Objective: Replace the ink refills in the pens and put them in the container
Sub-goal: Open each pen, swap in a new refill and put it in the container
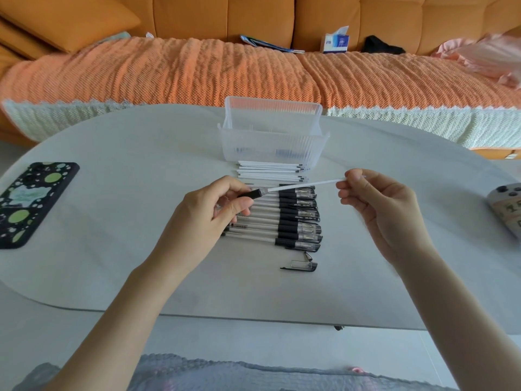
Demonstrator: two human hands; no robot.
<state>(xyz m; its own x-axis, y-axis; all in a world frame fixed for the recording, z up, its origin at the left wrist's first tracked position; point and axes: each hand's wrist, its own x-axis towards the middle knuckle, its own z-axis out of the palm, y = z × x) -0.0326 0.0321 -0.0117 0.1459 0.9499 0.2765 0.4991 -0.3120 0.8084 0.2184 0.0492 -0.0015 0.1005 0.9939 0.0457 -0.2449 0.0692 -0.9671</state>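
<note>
Two grips over the desk [112, 263], this side of the clear container [270, 148], above the row of pens [284, 221]: left grip [214, 210] curled round a pen barrel [249, 193]; right grip [377, 204] pinching the far end of a thin white refill [307, 184], other end at the barrel mouth. Probably light, bendy, slick; best pinched nearer the barrel.

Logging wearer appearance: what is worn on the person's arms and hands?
Nothing visible: the left hand and right hand have no gloves, rings or watch, and both arms are bare of sleeves. A grey lace-edged garment shows at the bottom edge.
</note>
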